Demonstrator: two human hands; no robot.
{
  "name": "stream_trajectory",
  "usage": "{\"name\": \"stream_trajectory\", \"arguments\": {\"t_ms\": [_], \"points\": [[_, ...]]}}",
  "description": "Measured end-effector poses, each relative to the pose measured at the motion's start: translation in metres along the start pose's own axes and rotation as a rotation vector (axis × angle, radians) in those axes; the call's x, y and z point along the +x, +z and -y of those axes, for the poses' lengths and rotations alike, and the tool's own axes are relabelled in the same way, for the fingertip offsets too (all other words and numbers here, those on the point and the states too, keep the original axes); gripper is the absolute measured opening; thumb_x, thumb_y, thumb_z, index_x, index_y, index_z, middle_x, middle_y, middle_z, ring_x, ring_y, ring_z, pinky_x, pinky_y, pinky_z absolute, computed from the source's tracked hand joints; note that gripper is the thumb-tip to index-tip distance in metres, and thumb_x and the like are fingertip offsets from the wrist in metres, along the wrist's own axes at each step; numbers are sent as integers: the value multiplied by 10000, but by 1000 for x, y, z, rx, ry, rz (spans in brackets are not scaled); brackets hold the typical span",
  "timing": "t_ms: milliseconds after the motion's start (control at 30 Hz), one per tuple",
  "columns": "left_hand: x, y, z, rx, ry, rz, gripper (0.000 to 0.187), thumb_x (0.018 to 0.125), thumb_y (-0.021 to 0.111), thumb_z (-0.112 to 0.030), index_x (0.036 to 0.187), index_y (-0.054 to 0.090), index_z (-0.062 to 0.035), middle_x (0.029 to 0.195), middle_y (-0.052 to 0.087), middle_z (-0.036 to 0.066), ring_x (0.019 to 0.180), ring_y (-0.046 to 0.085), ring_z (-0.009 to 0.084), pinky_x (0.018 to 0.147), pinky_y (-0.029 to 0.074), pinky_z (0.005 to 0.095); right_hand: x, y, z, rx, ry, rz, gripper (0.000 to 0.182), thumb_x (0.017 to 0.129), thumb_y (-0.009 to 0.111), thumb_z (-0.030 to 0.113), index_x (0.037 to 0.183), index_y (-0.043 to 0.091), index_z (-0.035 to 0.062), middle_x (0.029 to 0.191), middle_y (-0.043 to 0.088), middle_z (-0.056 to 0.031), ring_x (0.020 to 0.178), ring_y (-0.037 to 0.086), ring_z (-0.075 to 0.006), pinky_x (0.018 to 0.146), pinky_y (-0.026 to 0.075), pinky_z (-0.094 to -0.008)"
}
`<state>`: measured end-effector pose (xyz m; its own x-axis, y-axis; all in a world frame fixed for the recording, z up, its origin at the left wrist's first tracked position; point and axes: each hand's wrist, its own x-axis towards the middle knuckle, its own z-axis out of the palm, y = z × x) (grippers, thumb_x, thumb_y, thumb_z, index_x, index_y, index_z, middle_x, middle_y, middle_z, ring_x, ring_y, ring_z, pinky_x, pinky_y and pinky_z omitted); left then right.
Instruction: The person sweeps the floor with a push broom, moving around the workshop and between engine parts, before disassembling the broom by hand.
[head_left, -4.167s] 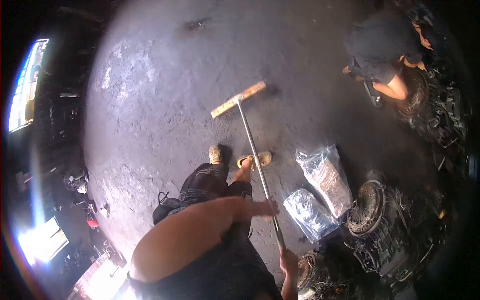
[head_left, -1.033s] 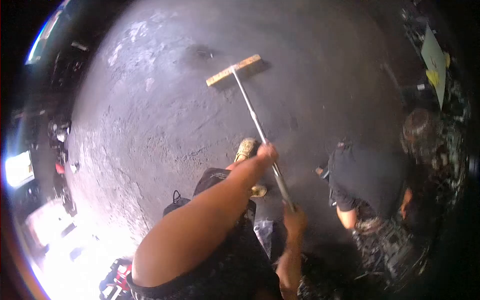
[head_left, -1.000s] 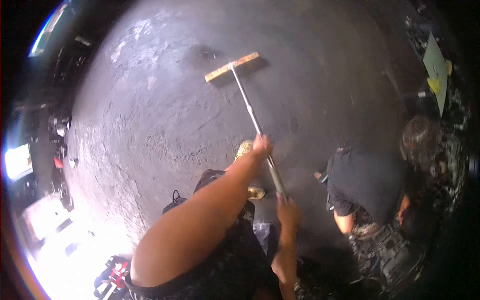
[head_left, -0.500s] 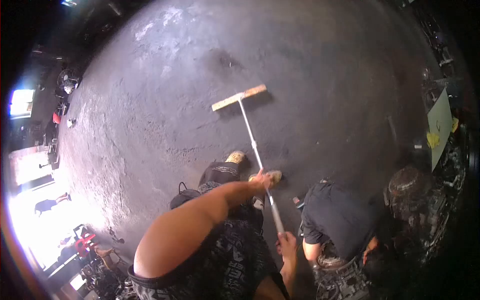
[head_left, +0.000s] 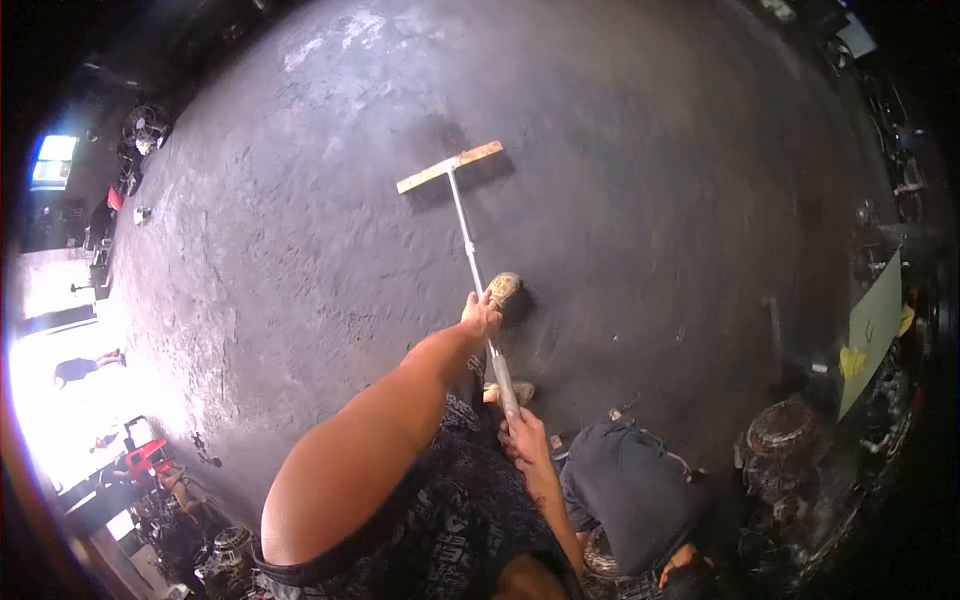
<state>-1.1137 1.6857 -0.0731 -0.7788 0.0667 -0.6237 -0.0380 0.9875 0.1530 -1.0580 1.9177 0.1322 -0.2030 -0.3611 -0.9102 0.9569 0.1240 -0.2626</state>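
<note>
A push broom (head_left: 468,235) with a wide wooden head (head_left: 450,167) and a long metal handle stretches ahead of me. Its head rests on the dark floor, and the bristles are hidden from above. My left hand (head_left: 482,316) is wrapped round the middle of the handle, arm extended. Lower down, my right hand (head_left: 525,440) grips the thick grey end of the handle close to my body. One light, stained shoe (head_left: 503,290) shows just beyond my left hand. The other shoe (head_left: 510,392) is beside the handle, partly covered.
Close on my right, a person in a dark shirt (head_left: 635,485) bends over machine parts. Greasy engine parts (head_left: 785,440) line the right side, near a leaning pale board (head_left: 868,335). Rough grey floor (head_left: 640,200) spreads ahead. A fan (head_left: 145,128) and a bright doorway are at left.
The broom head has moved forward and left in view, with both hands still on the handle. One foot has stepped ahead. The bent person appears lower in view.
</note>
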Motion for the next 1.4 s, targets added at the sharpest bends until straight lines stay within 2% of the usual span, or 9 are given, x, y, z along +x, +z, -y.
{"name": "stream_trajectory", "arguments": {"t_ms": [233,367,600,800,867,967,1300,1367,1400], "points": [[-4,-119,-36,45,396,126,172,773,642,-327,872,690,-195,905,631,-8,1059,544,236,1025,150,751,-90,-4,113,-132,61,-129,308,927,621,136,1211,553,41,654,489,42,417,371,-24,357,265,-175],[-8,-127,-117,-205,619,154,254,795,638,-305,1018,688,-195,1018,663,17,1103,571,252,1068,135,735,-161,-60,123,-146,113,-263,315,902,648,118,1186,565,11,681,533,21,416,389,-35,365,272,-186],[56,-132,-67,-212,344,183,297,858,582,-341,1083,661,-163,1006,648,67,1122,561,263,1012,261,716,-90,-23,187,-233,129,-251,248,943,579,174,1128,583,10,718,542,-12,429,410,-52,345,278,-194],[155,-92,16,43,41,49,217,833,604,-399,750,700,-223,801,648,-31,881,588,209,881,372,609,23,-15,227,-358,-2,-110,257,942,596,199,1157,592,58,689,526,2,432,407,-41,355,314,-212],[168,-143,16,82,26,186,215,830,615,-367,938,726,-219,989,685,-6,1051,588,219,978,308,672,26,-31,256,-404,-70,-56,272,937,607,192,1174,594,59,681,519,10,444,415,-40,368,324,-215],[133,-234,-37,97,139,112,266,845,605,-344,1043,700,-193,1069,678,31,1083,596,240,997,274,708,-22,-74,295,-472,-127,5,298,928,624,178,1196,592,51,671,532,16,456,429,-44,388,336,-218],[204,-253,-213,-304,167,115,248,865,551,-216,1034,710,-127,1043,693,101,1107,617,309,984,284,727,-89,-220,398,-776,-184,-184,393,872,687,186,1192,575,-13,713,628,-57,481,494,-78,397,346,-235],[227,-257,-195,-146,70,121,230,848,566,-203,1008,718,-138,1016,698,86,1014,658,243,876,461,618,-53,-217,421,-922,-239,-181,421,845,715,192,1186,579,-13,716,639,-64,502,527,-93,412,375,-250],[238,-296,-160,-368,-167,212,203,840,574,-208,958,730,-152,965,705,78,908,682,199,726,554,437,-29,-203,448,-1002,-308,-164,433,830,726,202,1178,584,-12,718,641,-71,522,544,-100,430,395,-264]]}}
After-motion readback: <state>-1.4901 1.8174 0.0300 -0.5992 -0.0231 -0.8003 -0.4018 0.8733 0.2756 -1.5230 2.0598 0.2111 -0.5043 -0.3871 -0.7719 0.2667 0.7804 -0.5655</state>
